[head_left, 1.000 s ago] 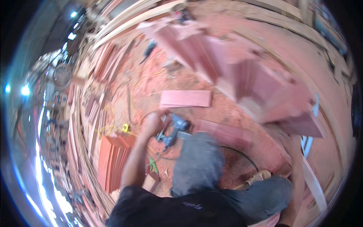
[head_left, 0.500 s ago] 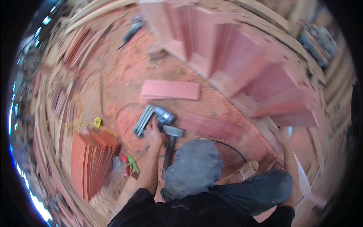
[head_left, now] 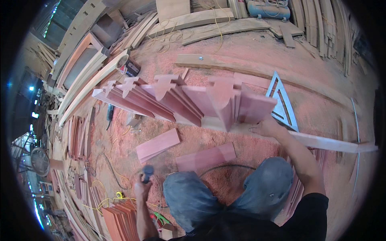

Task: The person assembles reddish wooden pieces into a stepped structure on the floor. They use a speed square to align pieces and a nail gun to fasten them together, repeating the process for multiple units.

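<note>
My left hand point(head_left: 141, 188) is raised left of my knees, closed round a dark blue-grey nail gun point(head_left: 148, 172); motion blurs it and much of its body is hidden. My right hand point(head_left: 266, 127) grips the lower edge of a reddish wooden board point(head_left: 257, 107) at the right end of a long stair-like wooden assembly point(head_left: 177, 98). Several grooved uprights and slanted boards stand along its rail. Two loose reddish boards lie in front of it, a paler stack point(head_left: 158, 145) and a darker plank point(head_left: 206, 156).
A metal triangular square point(head_left: 283, 105) leans behind the assembly's right end. Reddish sawdust covers the floor. Stacked orange boards point(head_left: 120, 220) and a yellow tape measure point(head_left: 119, 195) are at lower left. A paint can point(head_left: 129, 66) and a blue air tank point(head_left: 268, 10) stand farther back.
My view has turned, so the assembly now runs across in front of me. My left hand has lifted the nail gun off the floor. My right hand stays at the assembly's near end.
</note>
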Demonstrator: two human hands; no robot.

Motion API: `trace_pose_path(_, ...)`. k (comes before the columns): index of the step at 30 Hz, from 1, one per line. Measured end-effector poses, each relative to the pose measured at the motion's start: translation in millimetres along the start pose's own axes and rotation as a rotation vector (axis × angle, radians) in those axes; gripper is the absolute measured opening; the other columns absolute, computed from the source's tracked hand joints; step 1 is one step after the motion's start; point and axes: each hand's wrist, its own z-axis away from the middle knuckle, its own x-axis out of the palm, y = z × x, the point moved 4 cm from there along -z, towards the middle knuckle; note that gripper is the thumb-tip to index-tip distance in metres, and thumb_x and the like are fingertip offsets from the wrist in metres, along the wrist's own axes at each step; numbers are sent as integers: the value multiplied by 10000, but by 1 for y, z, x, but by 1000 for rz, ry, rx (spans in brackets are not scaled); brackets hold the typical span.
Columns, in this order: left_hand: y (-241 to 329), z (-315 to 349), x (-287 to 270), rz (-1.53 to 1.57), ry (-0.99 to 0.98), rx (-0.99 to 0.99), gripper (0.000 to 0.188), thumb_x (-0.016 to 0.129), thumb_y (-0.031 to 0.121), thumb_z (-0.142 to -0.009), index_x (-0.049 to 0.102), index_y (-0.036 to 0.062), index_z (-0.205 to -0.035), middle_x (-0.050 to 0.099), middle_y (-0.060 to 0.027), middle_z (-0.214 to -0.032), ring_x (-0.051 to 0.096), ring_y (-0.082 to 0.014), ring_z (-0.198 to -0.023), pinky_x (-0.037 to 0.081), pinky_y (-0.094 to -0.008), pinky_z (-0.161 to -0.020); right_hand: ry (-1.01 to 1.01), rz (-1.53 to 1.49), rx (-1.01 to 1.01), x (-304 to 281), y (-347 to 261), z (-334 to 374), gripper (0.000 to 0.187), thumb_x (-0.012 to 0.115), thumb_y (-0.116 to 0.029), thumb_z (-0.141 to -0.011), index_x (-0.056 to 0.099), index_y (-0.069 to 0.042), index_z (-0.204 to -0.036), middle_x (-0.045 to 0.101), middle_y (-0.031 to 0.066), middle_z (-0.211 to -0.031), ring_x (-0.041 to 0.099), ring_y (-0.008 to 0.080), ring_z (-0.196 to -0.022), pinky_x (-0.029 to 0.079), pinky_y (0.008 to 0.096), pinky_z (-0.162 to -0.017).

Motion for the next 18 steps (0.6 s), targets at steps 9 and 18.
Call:
trace_pose_path(9,201,98,-353,175,729,338,393,772,325,-1041,728,-10,-1243,765,-90,-973,689,-177,-874,548,-367,-835,-72,-111,220,-3,-13,13,366,816,-298,-880,812,-171,-1224,785,183,-931,767,406,-879,598,527,-768)
trace_pose_path(18,578,-2,-354,-270,770,872,327,784,274,-1022,820,36,-1244,809,-66,-1119,723,-125,-909,574,-313,-784,-154,-32,215,6,-26,22,439,799,-245,-847,750,-74,-1248,787,206,-994,764,428,-905,607,545,-784)
